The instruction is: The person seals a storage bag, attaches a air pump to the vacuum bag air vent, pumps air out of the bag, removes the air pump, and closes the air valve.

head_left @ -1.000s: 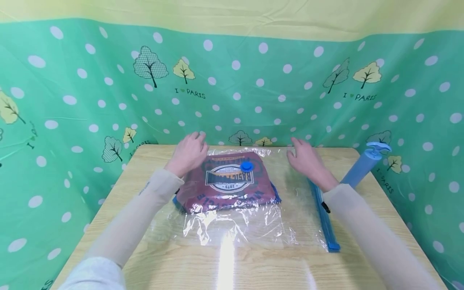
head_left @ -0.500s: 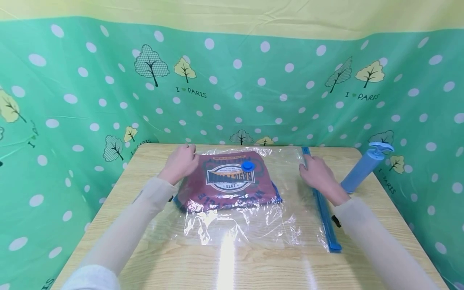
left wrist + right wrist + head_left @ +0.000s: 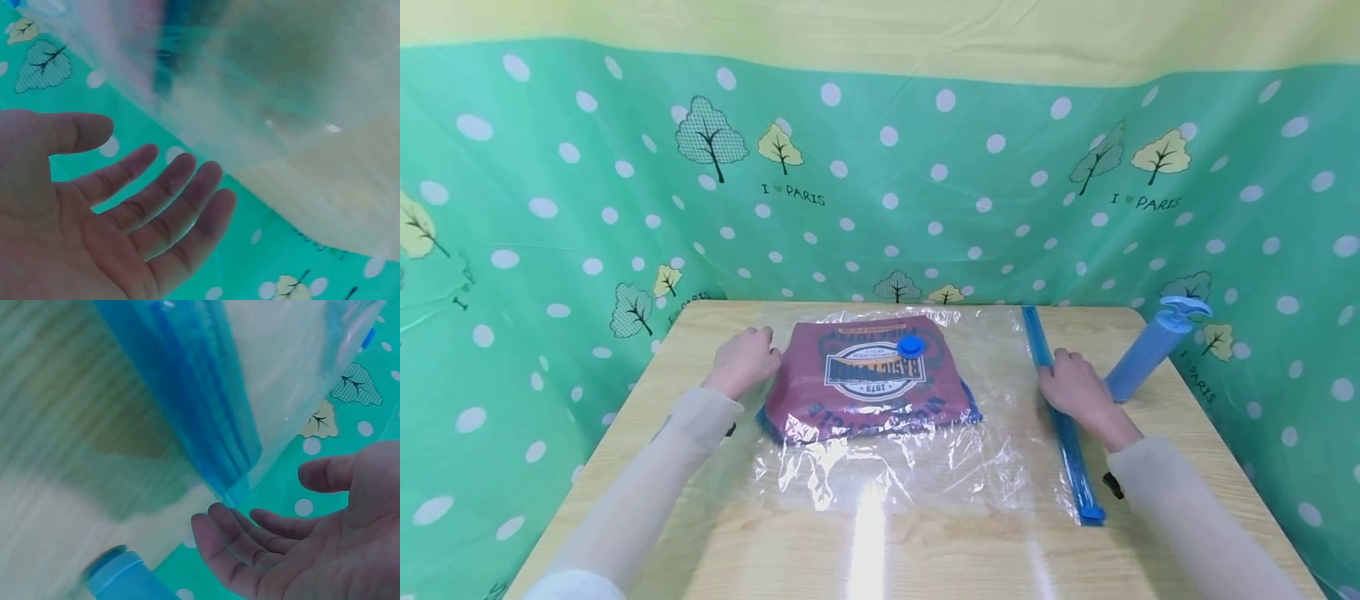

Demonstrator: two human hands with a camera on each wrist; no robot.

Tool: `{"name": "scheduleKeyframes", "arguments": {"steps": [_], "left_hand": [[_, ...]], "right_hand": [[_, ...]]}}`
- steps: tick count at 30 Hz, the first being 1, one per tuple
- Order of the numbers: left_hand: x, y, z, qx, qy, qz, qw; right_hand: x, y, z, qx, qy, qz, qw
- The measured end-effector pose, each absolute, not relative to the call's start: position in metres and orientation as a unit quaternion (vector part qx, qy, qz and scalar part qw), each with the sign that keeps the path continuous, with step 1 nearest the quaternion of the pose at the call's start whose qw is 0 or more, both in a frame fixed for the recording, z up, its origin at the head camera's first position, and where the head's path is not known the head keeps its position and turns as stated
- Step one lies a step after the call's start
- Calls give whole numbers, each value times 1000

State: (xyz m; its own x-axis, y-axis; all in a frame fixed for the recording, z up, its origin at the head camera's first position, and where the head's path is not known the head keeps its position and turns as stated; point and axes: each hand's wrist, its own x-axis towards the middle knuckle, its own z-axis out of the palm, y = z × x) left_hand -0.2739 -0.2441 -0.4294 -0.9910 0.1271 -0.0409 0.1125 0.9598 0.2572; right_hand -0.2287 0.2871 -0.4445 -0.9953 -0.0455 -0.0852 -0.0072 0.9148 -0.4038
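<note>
A clear plastic vacuum storage bag (image 3: 1000,467) lies flat on the table, with a folded maroon printed garment (image 3: 868,417) inside it. On its upper face is a round blue valve cap (image 3: 911,347); a blue zip strip (image 3: 1077,467) runs along its right edge. My left hand (image 3: 742,362) is over the bag's left end, beside the garment. In the left wrist view its fingers (image 3: 181,237) are spread and relaxed, holding nothing. My right hand (image 3: 1078,386) is at the zip strip's far half. The right wrist view shows its fingers (image 3: 237,547) loosely bent with nothing gripped.
A blue hand pump (image 3: 1150,354) stands on the table at the right, close beside my right hand. The wooden table (image 3: 775,550) is enclosed by a green dotted curtain (image 3: 880,192) at the back and sides.
My left hand has moved left and nearer, off the garment's far corner. My right hand has moved right and nearer, from the bag's far edge to the zip strip. The bag stays put.
</note>
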Motion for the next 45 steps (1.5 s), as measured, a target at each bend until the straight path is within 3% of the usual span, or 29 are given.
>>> {"name": "scheduleKeyframes", "arguments": {"steps": [15,45], "left_hand": [[-259,-278,-443,-3,987,120,111],[-252,-307,-460,-22,976,187,108]], "right_hand": [[-209,299,-456,-1,970,-226,91],[-205,294,-464,10,969,-228,95]]}}
